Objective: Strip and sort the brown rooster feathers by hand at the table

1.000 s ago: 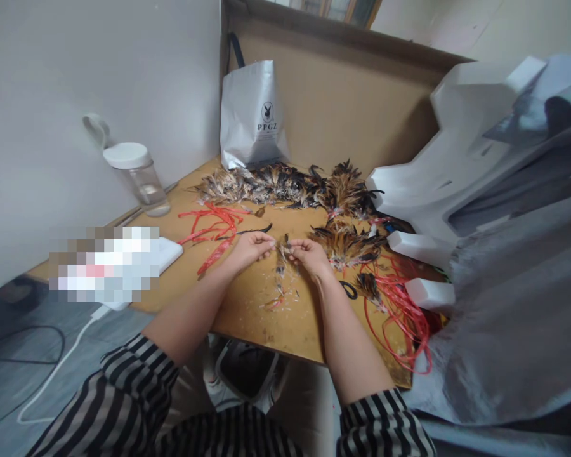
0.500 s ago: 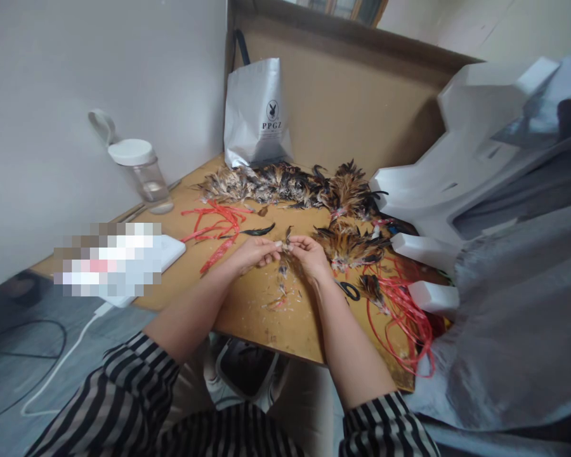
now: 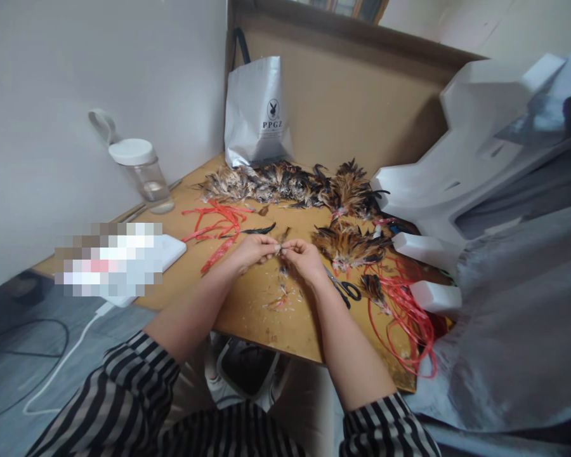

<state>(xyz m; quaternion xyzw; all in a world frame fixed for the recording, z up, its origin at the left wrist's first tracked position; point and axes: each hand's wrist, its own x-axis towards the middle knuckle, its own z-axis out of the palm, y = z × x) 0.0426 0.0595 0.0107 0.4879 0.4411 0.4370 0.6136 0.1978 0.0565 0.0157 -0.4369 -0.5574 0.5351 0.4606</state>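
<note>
My left hand (image 3: 258,250) and my right hand (image 3: 304,257) meet fingertip to fingertip over the table, both pinched on one small brown feather (image 3: 284,235) whose tip points away from me. Its base is mostly hidden by my fingers. Below them, feather scraps and white bits (image 3: 280,298) are scattered on the wood. A single dark feather (image 3: 261,230) lies just beyond my left hand. Right of my right hand sits a bundle of brown feathers (image 3: 349,246), and black-handled scissors (image 3: 348,291) lie by my right forearm.
A long row of feather bundles (image 3: 276,184) lines the back, before a silver bag (image 3: 254,114). Red plastic strips (image 3: 216,222) lie left; more red strips (image 3: 409,311) hang over the right edge. A clear bottle (image 3: 147,178) stands left, behind a white device (image 3: 169,249). White foam pieces (image 3: 435,297) crowd the right.
My right hand has moved slightly left and closer to the left fingertips. The feather between them sits lower and leans differently. More of the scissors shows beside my right forearm.
</note>
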